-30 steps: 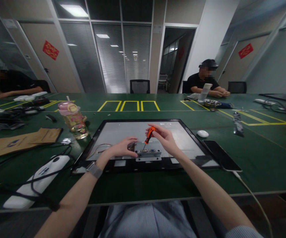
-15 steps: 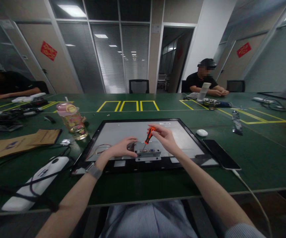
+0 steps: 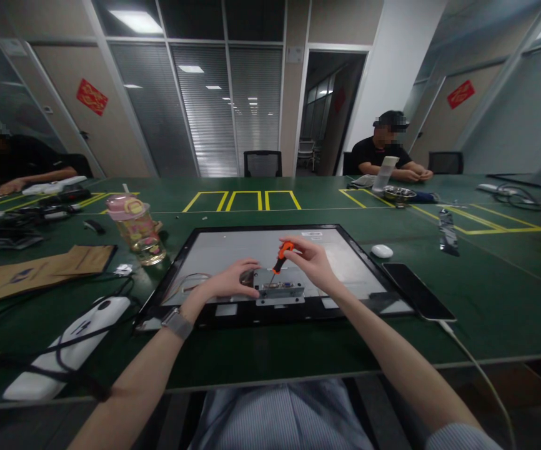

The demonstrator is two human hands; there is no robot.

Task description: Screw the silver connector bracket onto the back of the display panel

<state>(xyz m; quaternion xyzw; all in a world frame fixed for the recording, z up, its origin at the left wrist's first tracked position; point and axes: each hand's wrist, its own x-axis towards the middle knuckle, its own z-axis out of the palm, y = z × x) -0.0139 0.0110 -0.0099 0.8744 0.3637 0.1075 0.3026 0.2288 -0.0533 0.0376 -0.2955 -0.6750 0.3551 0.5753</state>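
A flat panel with a black frame [image 3: 261, 317] lies on the green table. Near its front edge sits a metal bracket [image 3: 293, 299] with a small board with connectors [image 3: 280, 285] on it. My right hand [image 3: 315, 262] grips an orange and black screwdriver [image 3: 283, 255], its shaft pointing down at the board. The exact spot the tip meets is too small to tell. My left hand [image 3: 233, 279] rests at the bracket's left end, thumb and fingers curved apart around its edge; whether it grips anything there is unclear.
A pink-lidded bottle [image 3: 142, 228], paper bag [image 3: 40, 272] and white power strip [image 3: 71, 350] with black cables stand or lie left. At right are a phone [image 3: 418, 290] on a cable and a white case [image 3: 382, 251]. Two people sit across the table.
The screwdriver's handle has shifted slightly, and its tip sits a little further right on the board. At the far left, the other person's hand has moved.
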